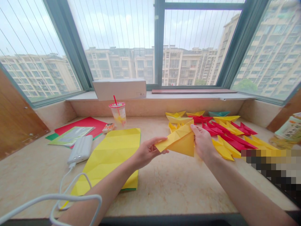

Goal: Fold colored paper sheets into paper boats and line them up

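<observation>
A folded piece of yellow paper (180, 142) is held up above the stone counter, slanting upward to the right. My left hand (149, 152) pinches its left corner between thumb and fingers. At its upper right edge my right hand (204, 139) grips it, thumb on the near side. Just behind and to the right lie several folded paper boats, among them a yellow boat (225, 147), a red boat (238, 141) and a teal boat (219, 114). Left of my hands rests a creased yellow sheet (110, 153) with green paper showing under its edge.
A white power bank (81, 149) with a looping white cable (77, 197) lies at left. Behind it are red paper (82, 124) and a plastic packet (71, 135). A lidded drink cup (118, 114) stands near the sill, below a white box (119, 88). A bottle (289, 128) is at right.
</observation>
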The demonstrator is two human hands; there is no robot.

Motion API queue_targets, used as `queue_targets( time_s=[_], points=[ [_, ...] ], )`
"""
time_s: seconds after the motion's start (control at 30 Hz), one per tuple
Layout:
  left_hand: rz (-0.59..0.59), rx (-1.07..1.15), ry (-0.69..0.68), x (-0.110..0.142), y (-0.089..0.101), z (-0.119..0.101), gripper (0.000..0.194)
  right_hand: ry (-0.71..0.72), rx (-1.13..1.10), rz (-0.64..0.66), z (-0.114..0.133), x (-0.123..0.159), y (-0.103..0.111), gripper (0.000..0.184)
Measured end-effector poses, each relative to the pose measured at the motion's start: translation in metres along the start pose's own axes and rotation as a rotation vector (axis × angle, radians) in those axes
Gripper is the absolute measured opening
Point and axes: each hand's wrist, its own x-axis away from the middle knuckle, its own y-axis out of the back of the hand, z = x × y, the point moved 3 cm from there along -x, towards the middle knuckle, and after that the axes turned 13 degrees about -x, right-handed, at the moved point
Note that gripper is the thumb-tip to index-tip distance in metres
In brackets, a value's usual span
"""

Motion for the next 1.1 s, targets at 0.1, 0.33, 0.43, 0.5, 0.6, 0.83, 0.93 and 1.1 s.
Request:
queue_targets(
  time_s=[0.1, 0.33, 0.43, 0.5, 0.6, 0.83, 0.93, 1.1],
  points=[
    [-0.028, -0.015, -0.020, 0.000, 0.002, -0.005, 0.049, -0.006, 0.004, 0.006, 0.000, 0.001, -0.001, 0.027],
    [-0.044, -0.003, -0.032, 0.002, 0.003, -0.012, 0.047, 0.001, 0.025, 0.008, 0.000, 0.000, 0.000, 0.027],
    [-0.056, -0.003, -0.042, 0.002, 0.004, -0.011, 0.042, 0.005, 0.043, 0.012, -0.001, 0.000, 0.000, 0.026],
    [-0.080, -0.005, -0.018, 0.001, 0.005, -0.011, 0.038, -0.002, 0.051, 0.022, -0.001, 0.001, -0.001, 0.025],
    [-0.133, 0.014, 0.043, -0.001, 0.009, -0.010, 0.035, -0.017, 0.048, 0.038, -0.001, 0.004, -0.004, 0.023],
    [-0.166, 0.133, 0.027, -0.001, 0.012, -0.012, 0.037, -0.071, 0.073, 0.054, -0.005, 0.005, -0.004, 0.019],
    [-0.087, 0.180, -0.048, 0.002, 0.010, -0.013, 0.029, -0.121, 0.064, 0.070, -0.009, 0.005, -0.002, 0.018],
    [0.049, 0.180, -0.186, 0.008, 0.002, -0.017, 0.017, -0.214, 0.009, 0.058, -0.012, 0.004, -0.001, 0.011]
  ],
)
